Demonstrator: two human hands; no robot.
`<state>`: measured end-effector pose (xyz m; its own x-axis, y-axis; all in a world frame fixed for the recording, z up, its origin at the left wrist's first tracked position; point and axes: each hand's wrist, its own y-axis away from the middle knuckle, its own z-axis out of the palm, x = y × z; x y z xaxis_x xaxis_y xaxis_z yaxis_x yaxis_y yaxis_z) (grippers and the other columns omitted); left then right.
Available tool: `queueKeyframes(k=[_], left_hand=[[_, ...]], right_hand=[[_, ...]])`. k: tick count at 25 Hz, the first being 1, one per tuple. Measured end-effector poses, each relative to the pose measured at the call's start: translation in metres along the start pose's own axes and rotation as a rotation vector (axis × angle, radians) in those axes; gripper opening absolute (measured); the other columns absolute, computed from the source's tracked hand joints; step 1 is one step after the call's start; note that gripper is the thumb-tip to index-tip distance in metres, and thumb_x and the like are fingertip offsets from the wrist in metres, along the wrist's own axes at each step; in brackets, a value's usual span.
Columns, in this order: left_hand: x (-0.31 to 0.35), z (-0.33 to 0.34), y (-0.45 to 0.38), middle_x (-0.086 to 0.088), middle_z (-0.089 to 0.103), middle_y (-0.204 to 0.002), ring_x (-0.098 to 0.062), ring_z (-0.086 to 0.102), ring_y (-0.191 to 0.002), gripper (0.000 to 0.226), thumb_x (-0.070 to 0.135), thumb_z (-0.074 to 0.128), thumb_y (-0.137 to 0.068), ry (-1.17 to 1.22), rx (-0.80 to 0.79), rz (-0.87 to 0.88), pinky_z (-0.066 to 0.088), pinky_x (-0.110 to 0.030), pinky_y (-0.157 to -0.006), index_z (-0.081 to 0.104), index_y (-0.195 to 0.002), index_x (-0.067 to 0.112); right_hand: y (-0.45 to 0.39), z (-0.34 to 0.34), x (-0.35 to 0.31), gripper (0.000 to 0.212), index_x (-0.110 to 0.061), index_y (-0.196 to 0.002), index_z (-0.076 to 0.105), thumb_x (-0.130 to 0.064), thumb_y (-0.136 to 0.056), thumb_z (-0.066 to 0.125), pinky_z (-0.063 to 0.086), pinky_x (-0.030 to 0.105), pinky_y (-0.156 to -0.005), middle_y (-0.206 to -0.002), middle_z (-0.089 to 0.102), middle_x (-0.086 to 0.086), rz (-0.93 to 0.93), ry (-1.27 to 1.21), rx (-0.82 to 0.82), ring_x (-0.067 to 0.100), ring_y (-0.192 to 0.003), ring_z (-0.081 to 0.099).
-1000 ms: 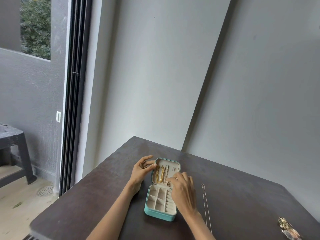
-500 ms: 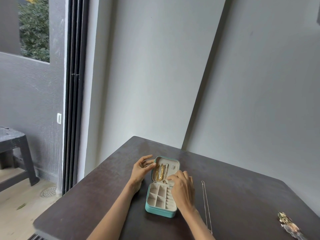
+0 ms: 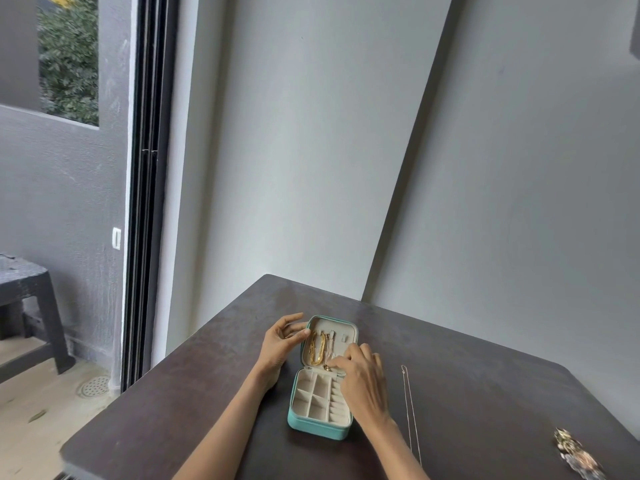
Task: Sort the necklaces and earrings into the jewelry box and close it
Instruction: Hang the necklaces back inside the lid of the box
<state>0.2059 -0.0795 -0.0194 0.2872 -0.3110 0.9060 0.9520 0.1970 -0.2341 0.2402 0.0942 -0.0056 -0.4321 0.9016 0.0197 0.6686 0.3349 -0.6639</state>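
Your small teal zip-style jewelry box (image 3: pixel 320 426) sits open, flat on the dark brown bench (image 3: pixel 485 393), approx mid-bench, lid half lying away from you. Lid interior is cream w/ a chunky gold chain necklace (image 3: pixel 318 348) hanging at its left side and a thinner pale chain just beside it, right of the gold one. Base half is nearer you, w/ cream divided compartments; can't tell if anything lies in them.

Your left hand (image 3: pixel 280 342) is at the lid's left edge: thumb tip touches the rim, other fingers loosely spread and lifted, holding nothing.

Your right hand (image 3: pixel 363 379) lies over the box's right side, across the hinge area. Its fingers (image 3: pixel 341 362) are curled narrow, tips together at the lower end of the thin chain near a small pendant (image 3: pixel 326 367); looks like a pinch on it, but detail is too small to be sure.

Thin silver chain necklace (image 3: pixel 410 414) lies stretched out straight on the bench, right of the box, apart from it and just beyond your right forearm.

Small cluster of gold-and-pale earrings (image 3: pixel 575 453) near the bench's right front edge, well apart from the box; blurred, no. of pieces unclear.

Bkgd: grey wall, dark sliding-door frame (image 3: pixel 145 202) at left, dark stool (image 3: pixel 31 306) outside.
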Motion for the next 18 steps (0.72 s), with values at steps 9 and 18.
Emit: queueKeyframes(k=[9,18], left_hand=[[-0.0047,-0.0002,-0.0017,-0.005,0.069,-0.079,0.000,0.066,-0.069,0.027,-0.003,0.067,-0.080,-0.054,0.008,0.002,0.046,-0.008,-0.062,0.062,-0.103,0.010],[-0.0089,-0.0021,-0.0049,-0.008,0.068,-0.083,-0.005,0.066,-0.071,0.024,0.000,0.068,-0.081,-0.072,-0.004,-0.007,0.051,-0.013,-0.067,0.062,-0.102,0.010]], right_hand=[[-0.0005,0.0005,0.0007,0.045,-0.032,-0.075,0.074,0.005,-0.051,0.074,0.045,0.027,-0.053,-0.070,0.058,-0.010,-0.020,0.008,-0.014,0.014,-0.065,0.052],[-0.0002,0.0029,0.0024,0.039,-0.032,-0.076,0.074,0.000,-0.056,0.069,0.043,0.025,-0.052,-0.071,0.059,-0.010,-0.035,0.029,0.023,0.013,-0.064,0.051]])
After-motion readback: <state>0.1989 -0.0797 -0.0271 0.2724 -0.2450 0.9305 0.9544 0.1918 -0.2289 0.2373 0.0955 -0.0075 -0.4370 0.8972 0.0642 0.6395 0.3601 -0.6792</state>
